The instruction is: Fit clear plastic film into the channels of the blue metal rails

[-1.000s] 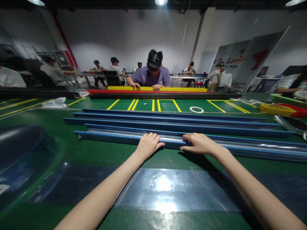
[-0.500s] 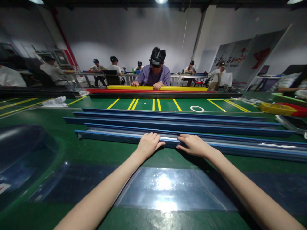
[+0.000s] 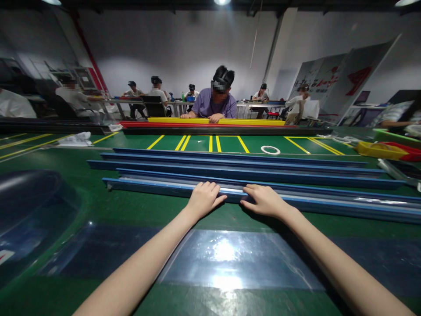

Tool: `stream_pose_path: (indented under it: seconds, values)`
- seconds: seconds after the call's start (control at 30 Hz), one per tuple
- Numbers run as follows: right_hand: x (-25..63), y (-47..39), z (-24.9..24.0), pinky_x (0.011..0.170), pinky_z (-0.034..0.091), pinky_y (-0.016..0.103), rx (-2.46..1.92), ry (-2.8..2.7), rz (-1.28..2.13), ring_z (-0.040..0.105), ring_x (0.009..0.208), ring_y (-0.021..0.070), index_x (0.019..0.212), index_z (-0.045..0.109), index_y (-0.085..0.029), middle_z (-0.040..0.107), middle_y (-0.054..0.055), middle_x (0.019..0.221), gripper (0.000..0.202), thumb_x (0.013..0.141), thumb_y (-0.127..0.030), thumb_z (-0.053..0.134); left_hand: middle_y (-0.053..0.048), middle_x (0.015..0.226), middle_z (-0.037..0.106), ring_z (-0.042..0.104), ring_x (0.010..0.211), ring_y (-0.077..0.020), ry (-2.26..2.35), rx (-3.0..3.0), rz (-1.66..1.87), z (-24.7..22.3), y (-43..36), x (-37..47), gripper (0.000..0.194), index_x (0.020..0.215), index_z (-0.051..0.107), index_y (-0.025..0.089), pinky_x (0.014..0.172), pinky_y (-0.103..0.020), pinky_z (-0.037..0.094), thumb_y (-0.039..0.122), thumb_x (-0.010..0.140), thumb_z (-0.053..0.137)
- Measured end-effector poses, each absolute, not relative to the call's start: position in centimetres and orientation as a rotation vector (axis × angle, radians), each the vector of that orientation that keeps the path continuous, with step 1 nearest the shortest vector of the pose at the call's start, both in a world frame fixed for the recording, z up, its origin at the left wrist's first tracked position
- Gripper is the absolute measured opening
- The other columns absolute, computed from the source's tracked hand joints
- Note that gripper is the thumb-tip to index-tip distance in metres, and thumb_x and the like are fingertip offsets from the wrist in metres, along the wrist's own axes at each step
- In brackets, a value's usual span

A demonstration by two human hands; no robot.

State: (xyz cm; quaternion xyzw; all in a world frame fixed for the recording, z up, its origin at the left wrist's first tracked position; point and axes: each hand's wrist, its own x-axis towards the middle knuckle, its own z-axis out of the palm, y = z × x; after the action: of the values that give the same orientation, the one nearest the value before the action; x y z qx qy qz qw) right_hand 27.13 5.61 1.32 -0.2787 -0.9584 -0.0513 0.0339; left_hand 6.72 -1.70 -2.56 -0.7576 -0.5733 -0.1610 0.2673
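A long blue channel strip (image 3: 158,190) lies across the green table in front of me, with a clear glossy strip along its inside. My left hand (image 3: 204,197) grips its near wall, fingers curled over the top edge and thumb on the front. A short way to the right, my right hand (image 3: 263,199) holds the same wall, fingers over the edge and thumb below. Just beyond it rests another blue channel strip (image 3: 230,172), touched by neither hand. Between my forearms and the table is a flat transparent plastic sheet (image 3: 243,259), bright with reflected light.
A curled piece of clear plastic (image 3: 29,206) sits at the left. Farther off are a white ring (image 3: 270,150), black strips (image 3: 223,131) and a yellow strip (image 3: 250,122) under a co-worker's hands. Yellow and red trays (image 3: 381,150) stand at the right.
My hands stay in almost the same place on the blue channel strip. Across the table, the co-worker's head has shifted slightly to the right.
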Motion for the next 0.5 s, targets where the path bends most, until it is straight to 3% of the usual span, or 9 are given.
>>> stream_pose_path:
  seconds: [0.3, 0.5]
  values:
    - [26.8, 5.4, 0.1, 0.057, 0.032, 0.025, -0.906, -2.833, -0.388, 0.059, 0.072, 0.0184, 0.084, 0.056, -0.016, 0.064, 0.009, 0.081, 0.042, 0.087, -0.046, 0.026, -0.005, 0.073, 0.059, 0.052, 0.07, -0.0183, -1.565, -2.036, -0.451, -2.6, -1.7, 6.8, 0.034, 0.075, 0.055, 0.016, 0.062, -0.031, 0.031, 0.044, 0.085, 0.038]
    - [26.8, 5.2, -0.2, 0.055, 0.03, 0.025, -0.911, -2.78, -0.426, 0.059, 0.07, 0.0186, 0.082, 0.057, -0.015, 0.064, 0.01, 0.079, 0.043, 0.087, -0.046, 0.028, -0.005, 0.074, 0.059, 0.053, 0.07, -0.0186, -1.568, -2.045, -0.467, -2.6, -1.7, 6.9, 0.035, 0.075, 0.055, 0.016, 0.063, -0.031, 0.031, 0.044, 0.085, 0.038]
